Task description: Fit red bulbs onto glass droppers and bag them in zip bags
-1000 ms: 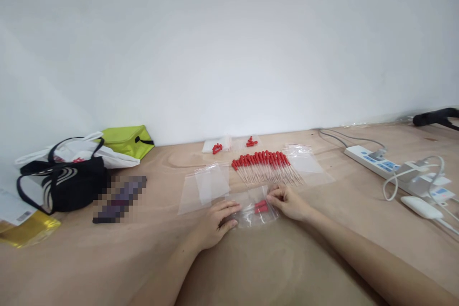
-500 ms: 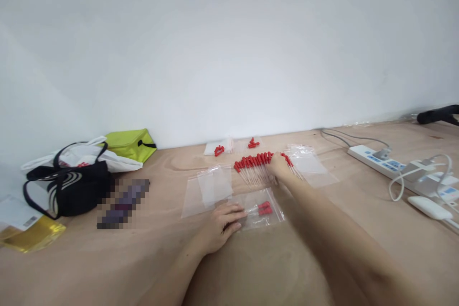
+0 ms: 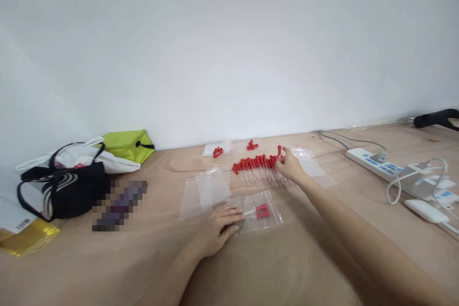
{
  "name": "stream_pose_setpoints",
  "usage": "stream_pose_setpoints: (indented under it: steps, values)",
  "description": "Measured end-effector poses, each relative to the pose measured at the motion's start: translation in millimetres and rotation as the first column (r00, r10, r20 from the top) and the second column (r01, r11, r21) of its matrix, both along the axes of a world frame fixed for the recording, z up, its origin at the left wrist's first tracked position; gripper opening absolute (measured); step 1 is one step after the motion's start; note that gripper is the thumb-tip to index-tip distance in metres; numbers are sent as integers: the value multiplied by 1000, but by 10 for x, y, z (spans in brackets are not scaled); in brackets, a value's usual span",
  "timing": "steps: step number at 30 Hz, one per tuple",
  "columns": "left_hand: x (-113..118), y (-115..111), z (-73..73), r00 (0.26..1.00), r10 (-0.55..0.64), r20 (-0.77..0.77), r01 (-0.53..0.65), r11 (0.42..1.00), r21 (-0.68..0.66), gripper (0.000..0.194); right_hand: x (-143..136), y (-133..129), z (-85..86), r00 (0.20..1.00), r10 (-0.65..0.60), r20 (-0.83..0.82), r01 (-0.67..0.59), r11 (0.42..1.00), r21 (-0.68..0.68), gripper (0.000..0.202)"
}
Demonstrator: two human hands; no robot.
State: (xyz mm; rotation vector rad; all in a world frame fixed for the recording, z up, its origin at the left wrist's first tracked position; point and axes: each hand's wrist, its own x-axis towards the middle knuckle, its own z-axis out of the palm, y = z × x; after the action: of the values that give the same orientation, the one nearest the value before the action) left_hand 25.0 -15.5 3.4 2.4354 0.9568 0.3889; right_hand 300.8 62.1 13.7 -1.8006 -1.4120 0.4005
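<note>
Under the fingers of my left hand (image 3: 219, 231) lies a clear zip bag (image 3: 251, 224) holding red-bulbed droppers (image 3: 263, 211). The hand is open, its fingers stretched out over the bag's left part. My right hand (image 3: 289, 165) is closed in a pinch on a dropper (image 3: 279, 150), whose red bulb sticks up above the fingers. Beside that hand, a row of red-bulbed droppers (image 3: 251, 165) with thin clear stems lies on the table, its right end partly hidden by the hand.
Flat zip bags (image 3: 204, 191) lie left of the row, more bags (image 3: 315, 169) at its right. Loose red bulbs (image 3: 217, 152) rest on bags by the wall. A power strip (image 3: 373, 160) with cables stands right; a black bag (image 3: 79, 193) and green bag (image 3: 127, 146) sit left.
My right hand has drawn slightly right with one dropper, its bulb now raised above the row. The left hand stays on the zip bag. The whole view has shifted slightly.
</note>
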Motion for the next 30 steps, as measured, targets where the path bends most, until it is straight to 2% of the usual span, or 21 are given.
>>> stream_pose_setpoints:
  steps: [1,2,4,7,11,15,18,22,23,25,28,30]
  values:
    - [4,0,8,1000,2,0,-2,1000,0,30,36,-118,-41,999,24,-38,-23,1000,19,60]
    - [7,-1,17,1000,2,1,-2,1000,1,30,62,-244,-98,979,67,-193,-55,996,71,62]
    - [11,-3,33,1000,-2,0,2,1000,4,30,81,-483,-235,865,149,-479,-86,985,152,67]
    - [1,-5,33,1000,4,-27,-4,1000,-2,32,53,-712,-391,724,105,-681,38,981,191,73]
    - [-31,-6,-9,997,68,-39,-68,998,-3,41,-34,-737,-431,621,75,-780,121,974,190,62]
    - [-41,-6,-35,997,76,-8,-76,997,18,42,-153,-705,-442,591,98,-800,109,974,200,59]
    - [-34,-12,-24,995,100,-13,-99,995,21,42,-227,-741,-447,561,129,-818,65,978,199,56]
    - [-28,-22,1,993,116,-15,-116,993,5,43,-264,-810,-400,499,147,-854,-63,989,134,42]
    - [-29,-24,6,993,116,-7,-116,993,0,43,-261,-819,-385,510,144,-848,-88,989,115,39]
    - [-30,-24,9,993,116,6,-116,993,-7,43,-248,-825,-366,593,168,-787,-152,984,96,33]
    - [-35,-20,4,993,117,7,-117,993,-14,43,-237,-823,-367,763,280,-582,-284,955,88,25]
    - [-38,-17,0,993,120,-3,-120,993,-15,44,-245,-833,-373,833,354,-424,-353,932,85,22]
